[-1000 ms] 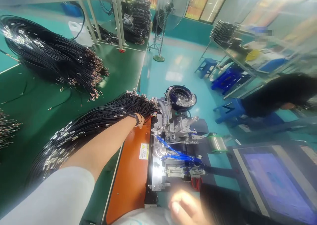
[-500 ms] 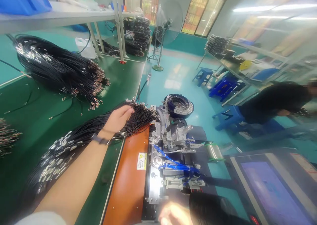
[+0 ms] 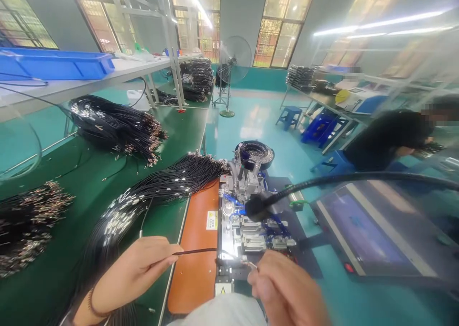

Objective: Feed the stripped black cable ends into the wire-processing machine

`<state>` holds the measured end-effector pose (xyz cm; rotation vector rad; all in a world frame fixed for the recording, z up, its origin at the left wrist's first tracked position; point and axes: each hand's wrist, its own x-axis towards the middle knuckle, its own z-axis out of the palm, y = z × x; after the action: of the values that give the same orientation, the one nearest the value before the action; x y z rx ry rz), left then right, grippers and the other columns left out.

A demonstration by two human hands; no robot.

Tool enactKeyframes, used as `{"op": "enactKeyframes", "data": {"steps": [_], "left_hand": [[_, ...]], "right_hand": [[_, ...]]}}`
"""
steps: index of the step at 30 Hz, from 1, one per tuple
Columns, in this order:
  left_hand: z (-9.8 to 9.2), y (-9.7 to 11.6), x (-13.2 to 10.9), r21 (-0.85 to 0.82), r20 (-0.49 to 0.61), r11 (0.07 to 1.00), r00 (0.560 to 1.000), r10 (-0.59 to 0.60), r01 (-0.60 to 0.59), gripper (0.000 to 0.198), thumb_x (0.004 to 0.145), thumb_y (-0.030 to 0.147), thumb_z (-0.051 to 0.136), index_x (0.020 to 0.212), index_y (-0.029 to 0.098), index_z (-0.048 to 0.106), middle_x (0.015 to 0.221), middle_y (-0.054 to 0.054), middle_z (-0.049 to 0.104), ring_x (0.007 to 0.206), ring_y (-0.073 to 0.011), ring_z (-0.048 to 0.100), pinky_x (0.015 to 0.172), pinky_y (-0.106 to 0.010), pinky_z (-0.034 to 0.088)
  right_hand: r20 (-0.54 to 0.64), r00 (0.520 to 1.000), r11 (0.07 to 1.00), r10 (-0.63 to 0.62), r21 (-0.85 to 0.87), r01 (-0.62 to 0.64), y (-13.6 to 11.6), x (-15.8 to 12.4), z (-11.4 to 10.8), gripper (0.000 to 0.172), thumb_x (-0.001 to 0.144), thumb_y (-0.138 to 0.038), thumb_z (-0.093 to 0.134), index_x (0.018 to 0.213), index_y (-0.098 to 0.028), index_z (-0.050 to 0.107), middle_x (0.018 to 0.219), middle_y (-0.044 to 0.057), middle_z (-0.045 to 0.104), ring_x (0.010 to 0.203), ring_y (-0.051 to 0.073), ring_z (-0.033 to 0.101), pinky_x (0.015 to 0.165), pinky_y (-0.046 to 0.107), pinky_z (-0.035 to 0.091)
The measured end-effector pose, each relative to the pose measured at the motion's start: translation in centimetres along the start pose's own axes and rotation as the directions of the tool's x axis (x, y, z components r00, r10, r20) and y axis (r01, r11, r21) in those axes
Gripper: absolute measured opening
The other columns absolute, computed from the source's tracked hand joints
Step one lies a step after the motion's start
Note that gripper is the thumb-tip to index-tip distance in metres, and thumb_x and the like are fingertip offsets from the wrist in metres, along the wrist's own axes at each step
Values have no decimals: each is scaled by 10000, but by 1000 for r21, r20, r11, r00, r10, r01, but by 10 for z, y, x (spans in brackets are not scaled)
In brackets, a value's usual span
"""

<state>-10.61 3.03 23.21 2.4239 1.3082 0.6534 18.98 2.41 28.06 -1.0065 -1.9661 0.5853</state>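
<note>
Cable: a thin black cable [image 3: 195, 251], taut and almost level, spanning the gap between the two hands above the machine's orange plate; a fine, bright metal end [image 3: 242, 262] runs from it toward the right hand.

Left hand: the left hand [image 3: 134, 273] is closed, fingers curled, with the thumb and forefinger pinching the cable; a thin dark band circles the wrist [image 3: 91, 305].

Right hand: the right hand [image 3: 287, 287] is close to the camera, its fingers pressed together and pinching the cable's metal end, though the grip is partly hidden.

Nearby bundle: a long sheaf of black wires with silver metal ends [image 3: 168, 185] lies on the green workbench [image 3: 182, 130], just left of the orange plate and under the left forearm.

Machine: a metal terminal-crimping machine [image 3: 240, 230] with blue air lines [image 3: 233, 201] sits beyond the hands, with a round dark vibratory bowl feeder [image 3: 254, 155] behind it. A black flexible hose with a black nozzle [image 3: 258, 207] arches over it. A touchscreen monitor [image 3: 358, 230] stands to its right.

Farther off: more wire bundles [image 3: 114, 127] lie on the bench. A co-worker in a dark top [image 3: 383, 142] leans over at the right, near a blue stool [image 3: 333, 163].
</note>
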Motion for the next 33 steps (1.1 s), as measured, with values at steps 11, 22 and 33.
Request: {"op": "enactKeyframes", "data": {"steps": [11, 22, 33], "left_hand": [[-2, 78, -25, 11, 49, 996, 995, -84, 84, 365, 885, 182, 459, 1232, 284, 505, 1145, -37, 602, 1049, -148, 565, 900, -246, 480], [-1, 136, 18, -305, -64, 951, 997, 33, -51, 190, 836, 91, 514, 950, 227, 583, 794, -18, 628, 729, -122, 589, 657, -231, 500], [6, 126, 15, -399, -29, 914, 997, 68, -74, 226, 822, 65, 529, 964, 235, 571, 794, -8, 624, 734, -118, 588, 662, -231, 496]], "right_hand": [[236, 948, 903, 212, 324, -282, -15, -19, -1, 400, 955, -338, 319, 617, -184, 468, 559, 0, 524, 608, 133, 566, 557, 215, 386], [317, 914, 737, 255, 548, -396, -26, -28, 12, 415, 969, -352, 338, 610, -176, 448, 526, -23, 501, 514, 84, 476, 479, 182, 356], [223, 953, 819, 207, 492, -293, -29, -34, 12, 352, 954, -245, 374, 619, -172, 459, 536, -53, 469, 517, 62, 459, 525, 184, 340]]}}
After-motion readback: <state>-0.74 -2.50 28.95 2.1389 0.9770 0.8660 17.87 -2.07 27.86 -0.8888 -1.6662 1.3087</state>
